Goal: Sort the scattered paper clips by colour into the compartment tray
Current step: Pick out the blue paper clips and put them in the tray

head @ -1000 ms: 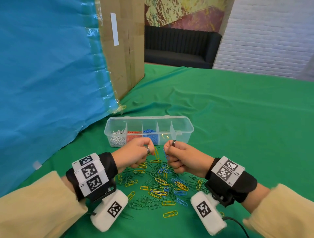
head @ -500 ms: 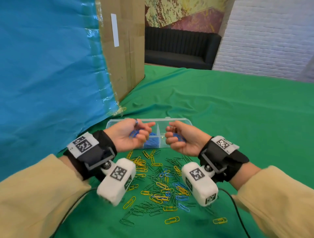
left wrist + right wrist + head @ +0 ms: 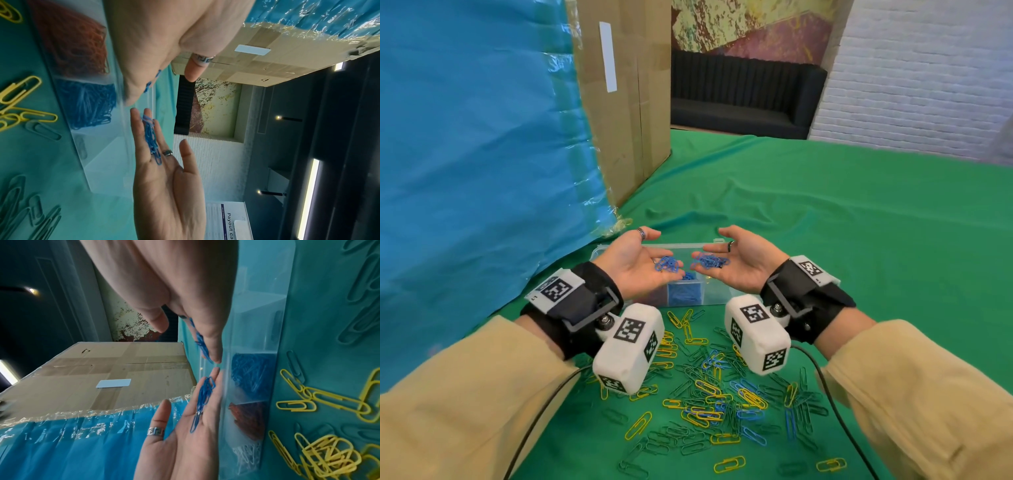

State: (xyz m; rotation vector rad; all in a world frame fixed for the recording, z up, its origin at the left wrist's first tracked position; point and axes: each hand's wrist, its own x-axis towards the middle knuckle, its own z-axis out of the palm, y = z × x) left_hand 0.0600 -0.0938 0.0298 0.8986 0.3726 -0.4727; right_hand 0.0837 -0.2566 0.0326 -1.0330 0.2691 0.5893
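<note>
Both hands hover palm up over the clear compartment tray point(image 3: 681, 245), fingers spread and nearly touching tip to tip. A small bunch of blue clips point(image 3: 667, 264) lies loose on the fingers of my left hand point(image 3: 650, 257). Another blue bunch point(image 3: 710, 261) lies on my right hand point(image 3: 726, 255). Below the fingertips is the tray's blue compartment point(image 3: 685, 294), with red clips point(image 3: 248, 418) and white clips point(image 3: 246, 454) in the compartments to its left. In the left wrist view the right hand's clips point(image 3: 151, 138) rest along its straight fingers.
A pile of yellow, green and blue clips point(image 3: 722, 404) is scattered on the green cloth near me, under my wrists. A cardboard box point(image 3: 626, 102) and a blue sheet point(image 3: 476, 154) stand at the left. The right-hand tray compartments point(image 3: 257, 313) look empty.
My hands lifted from the pile as fists, moved forward over the tray, turned palm up and uncurled. The blue clips now lie exposed on straight fingers.
</note>
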